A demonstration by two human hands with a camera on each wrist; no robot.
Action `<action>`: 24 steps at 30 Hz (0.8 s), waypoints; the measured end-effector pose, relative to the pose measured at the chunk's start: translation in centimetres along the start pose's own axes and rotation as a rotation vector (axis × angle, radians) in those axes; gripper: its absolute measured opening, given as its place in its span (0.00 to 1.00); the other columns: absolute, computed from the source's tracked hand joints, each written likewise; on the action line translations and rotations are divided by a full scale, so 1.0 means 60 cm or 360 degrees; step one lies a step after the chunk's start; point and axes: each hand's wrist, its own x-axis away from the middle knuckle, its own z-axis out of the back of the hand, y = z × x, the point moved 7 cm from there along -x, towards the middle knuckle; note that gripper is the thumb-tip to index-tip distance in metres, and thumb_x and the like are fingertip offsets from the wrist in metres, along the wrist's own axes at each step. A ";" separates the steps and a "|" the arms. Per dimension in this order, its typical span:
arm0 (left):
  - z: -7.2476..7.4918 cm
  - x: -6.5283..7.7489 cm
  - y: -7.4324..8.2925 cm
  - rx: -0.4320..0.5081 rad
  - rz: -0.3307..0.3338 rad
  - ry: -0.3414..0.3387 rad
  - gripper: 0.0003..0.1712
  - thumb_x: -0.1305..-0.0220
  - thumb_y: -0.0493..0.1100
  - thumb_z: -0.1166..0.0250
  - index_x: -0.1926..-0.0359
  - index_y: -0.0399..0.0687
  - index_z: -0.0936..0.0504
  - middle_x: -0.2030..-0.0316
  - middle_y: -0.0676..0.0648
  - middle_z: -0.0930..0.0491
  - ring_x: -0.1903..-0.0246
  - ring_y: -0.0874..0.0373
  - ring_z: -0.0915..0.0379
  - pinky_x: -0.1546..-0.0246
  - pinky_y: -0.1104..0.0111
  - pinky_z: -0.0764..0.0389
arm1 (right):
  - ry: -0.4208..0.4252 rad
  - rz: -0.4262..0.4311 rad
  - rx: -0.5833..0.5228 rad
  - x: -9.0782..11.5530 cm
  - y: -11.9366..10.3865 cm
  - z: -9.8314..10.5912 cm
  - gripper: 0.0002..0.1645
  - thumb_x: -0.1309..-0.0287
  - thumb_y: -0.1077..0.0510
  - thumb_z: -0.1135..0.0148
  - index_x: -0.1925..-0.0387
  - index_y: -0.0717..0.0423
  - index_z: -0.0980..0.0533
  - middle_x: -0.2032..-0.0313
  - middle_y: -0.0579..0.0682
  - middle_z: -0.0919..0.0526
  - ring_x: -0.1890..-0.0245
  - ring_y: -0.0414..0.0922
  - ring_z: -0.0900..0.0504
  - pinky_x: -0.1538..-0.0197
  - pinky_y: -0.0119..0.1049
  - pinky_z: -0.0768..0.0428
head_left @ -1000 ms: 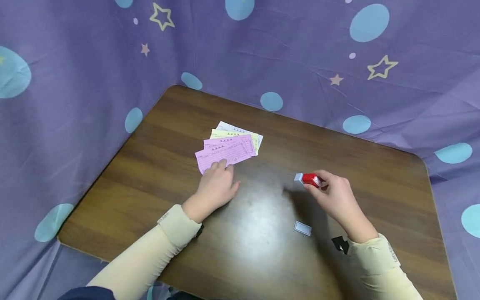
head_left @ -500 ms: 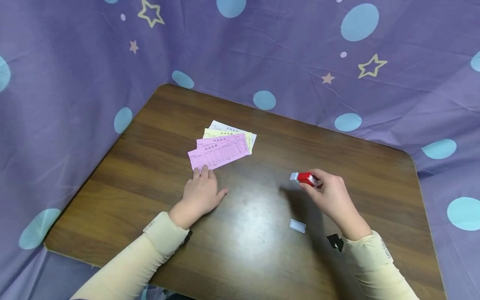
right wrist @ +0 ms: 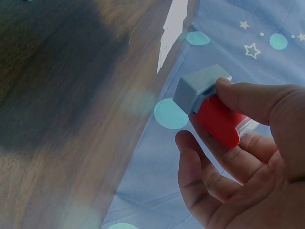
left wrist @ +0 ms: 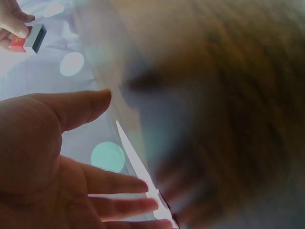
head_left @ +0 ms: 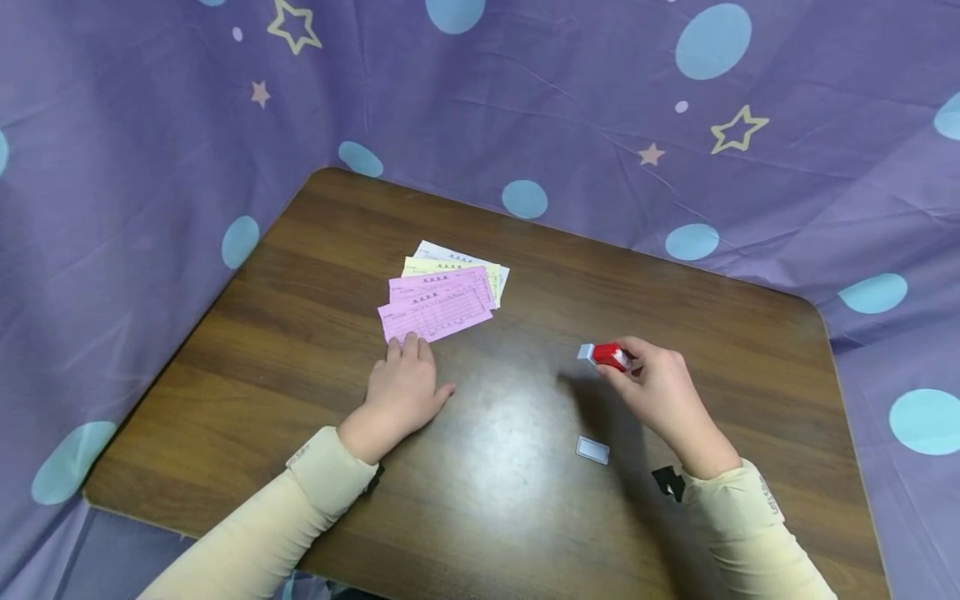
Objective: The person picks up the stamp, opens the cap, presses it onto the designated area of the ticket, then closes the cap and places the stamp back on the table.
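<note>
On the table several printed slips lie fanned out: a white slip [head_left: 504, 279] at the back, a yellow slip [head_left: 412, 265] in front of it, then two pink slips [head_left: 442, 313] nearest. My left hand [head_left: 401, 392] lies palm down, its straight fingertips at the near edge of the front pink slip. In the left wrist view its thumb and fingers are spread. My right hand [head_left: 663, 387] pinches a red stamp [right wrist: 217, 119] between thumb and fingers, off the table. The stamp's grey rectangular end [right wrist: 200, 88] points left, toward the slips.
A small pale rectangular piece with a dark border [head_left: 592, 450] lies on the wooden table [head_left: 735, 333], nearer than the right hand. Purple curtain [head_left: 570, 100] with dots and stars hangs behind the table and at its sides.
My left hand has drawn back from over the front pink slip to its near left edge. That slip has shifted slightly. The right hand keeps the stamp in about the same place.
</note>
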 end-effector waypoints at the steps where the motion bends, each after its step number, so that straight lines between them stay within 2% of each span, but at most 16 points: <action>1: 0.001 -0.001 0.000 0.0003 0.0000 0.0015 0.52 0.33 0.62 0.34 0.31 0.20 0.38 0.31 0.24 0.41 0.32 0.25 0.46 0.44 0.39 0.28 | -0.0002 -0.0002 0.0000 0.000 0.000 0.000 0.17 0.46 0.62 0.23 0.54 0.62 0.17 0.67 0.52 0.14 0.71 0.48 0.15 0.66 0.46 0.16; 8: 0.000 -0.011 -0.004 0.0042 -0.0013 0.0031 0.50 0.32 0.61 0.35 0.32 0.19 0.37 0.30 0.23 0.42 0.31 0.24 0.49 0.42 0.39 0.30 | -0.0021 -0.0026 -0.0009 0.000 0.000 -0.001 0.18 0.46 0.62 0.23 0.53 0.62 0.17 0.66 0.53 0.14 0.70 0.48 0.16 0.66 0.46 0.16; 14: -0.003 -0.015 0.008 0.0119 -0.0143 0.0099 0.47 0.32 0.55 0.33 0.37 0.12 0.35 0.35 0.19 0.38 0.33 0.23 0.46 0.35 0.43 0.35 | -0.0041 -0.0037 -0.0010 -0.001 0.001 -0.001 0.18 0.45 0.62 0.23 0.53 0.62 0.17 0.65 0.54 0.14 0.69 0.49 0.16 0.64 0.47 0.15; 19: -0.002 -0.017 0.017 0.0081 -0.0238 0.0167 0.46 0.33 0.54 0.31 0.40 0.10 0.33 0.40 0.18 0.35 0.36 0.23 0.41 0.33 0.45 0.39 | -0.0042 -0.0041 -0.0007 -0.001 -0.002 0.003 0.18 0.45 0.63 0.23 0.53 0.62 0.17 0.65 0.54 0.14 0.69 0.49 0.16 0.64 0.48 0.16; 24: -0.007 -0.011 0.023 0.0075 -0.0269 0.0074 0.46 0.32 0.54 0.32 0.37 0.12 0.35 0.37 0.19 0.36 0.35 0.24 0.42 0.35 0.45 0.34 | -0.0045 -0.0031 0.0000 -0.001 -0.003 0.002 0.18 0.45 0.62 0.23 0.53 0.62 0.17 0.66 0.53 0.14 0.69 0.48 0.16 0.64 0.47 0.16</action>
